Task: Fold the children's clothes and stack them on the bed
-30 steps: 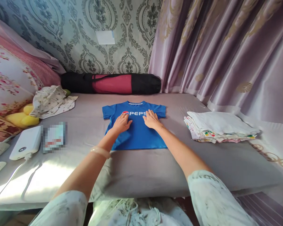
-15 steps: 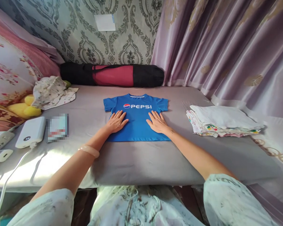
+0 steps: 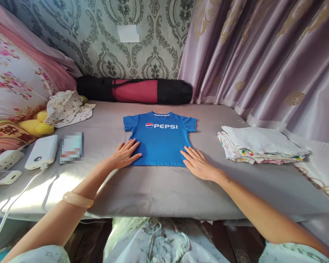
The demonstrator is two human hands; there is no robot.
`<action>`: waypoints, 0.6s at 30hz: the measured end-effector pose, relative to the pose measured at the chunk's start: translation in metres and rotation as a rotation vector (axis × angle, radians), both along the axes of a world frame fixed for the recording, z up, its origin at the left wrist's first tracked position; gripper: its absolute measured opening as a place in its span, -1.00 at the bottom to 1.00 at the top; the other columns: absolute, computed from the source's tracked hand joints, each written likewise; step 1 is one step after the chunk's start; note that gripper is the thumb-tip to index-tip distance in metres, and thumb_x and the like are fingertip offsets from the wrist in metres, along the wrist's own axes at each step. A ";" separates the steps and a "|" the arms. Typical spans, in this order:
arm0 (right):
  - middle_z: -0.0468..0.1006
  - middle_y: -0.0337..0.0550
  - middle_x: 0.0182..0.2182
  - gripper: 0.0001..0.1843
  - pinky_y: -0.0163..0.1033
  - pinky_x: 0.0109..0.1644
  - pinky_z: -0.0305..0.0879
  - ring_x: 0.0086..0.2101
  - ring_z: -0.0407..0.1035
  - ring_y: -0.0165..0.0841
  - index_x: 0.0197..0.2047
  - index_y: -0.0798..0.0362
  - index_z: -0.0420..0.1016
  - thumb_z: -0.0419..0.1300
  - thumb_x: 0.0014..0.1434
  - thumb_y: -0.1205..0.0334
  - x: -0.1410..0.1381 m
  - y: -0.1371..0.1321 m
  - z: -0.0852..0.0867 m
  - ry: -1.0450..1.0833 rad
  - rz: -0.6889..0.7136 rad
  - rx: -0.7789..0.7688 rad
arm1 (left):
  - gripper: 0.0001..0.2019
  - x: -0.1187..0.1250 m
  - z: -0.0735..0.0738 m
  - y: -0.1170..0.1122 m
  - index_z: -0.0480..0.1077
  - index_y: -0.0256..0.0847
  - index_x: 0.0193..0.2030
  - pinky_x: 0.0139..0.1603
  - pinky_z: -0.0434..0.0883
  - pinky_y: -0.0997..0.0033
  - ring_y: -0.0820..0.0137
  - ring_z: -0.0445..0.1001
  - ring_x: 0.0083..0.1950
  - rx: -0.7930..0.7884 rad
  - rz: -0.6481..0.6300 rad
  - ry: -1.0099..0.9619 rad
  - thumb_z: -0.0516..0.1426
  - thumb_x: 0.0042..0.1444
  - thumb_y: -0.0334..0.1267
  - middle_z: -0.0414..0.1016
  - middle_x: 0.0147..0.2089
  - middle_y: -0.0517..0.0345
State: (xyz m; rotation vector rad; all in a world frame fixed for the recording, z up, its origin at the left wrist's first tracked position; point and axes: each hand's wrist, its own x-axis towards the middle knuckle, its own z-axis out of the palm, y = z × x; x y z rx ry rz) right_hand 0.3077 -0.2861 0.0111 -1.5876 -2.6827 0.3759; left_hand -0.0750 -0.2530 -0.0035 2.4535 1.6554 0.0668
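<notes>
A small blue T-shirt (image 3: 161,144) with a PEPSI print lies spread flat, front up, its neck toward the wall and its hem toward me. Resting along the shirt's lower left side, my left hand (image 3: 125,155) is open, its fingertips on the cloth and its palm off the edge. My right hand (image 3: 199,163) lies open at the lower right side, fingers apart, with the fingertips on the shirt's edge. Neither hand grips the fabric.
A stack of folded white clothes (image 3: 263,144) sits at the right on the grey sheet (image 3: 164,193). At the left are a white power bank (image 3: 41,151) with a cable, a power strip (image 3: 5,162) and a crumpled cloth (image 3: 68,109). A black and red bag (image 3: 134,90) lies along the wall.
Both hands have slid outward and toward me, from the middle of the shirt to its lower side edges. The view has shifted slightly. The shirt still lies flat.
</notes>
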 end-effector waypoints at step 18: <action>-0.18 0.04 0.45 -0.36 0.18 0.41 -0.40 0.41 -0.31 -0.13 0.46 0.11 -0.05 -0.21 0.39 0.08 -0.105 0.055 -0.012 0.085 -0.071 0.039 | -0.43 0.114 -0.016 0.035 0.07 -0.29 0.42 0.42 -0.07 -0.19 0.05 -0.06 0.49 0.150 0.092 0.004 -0.23 0.37 -0.08 -0.01 0.48 -0.20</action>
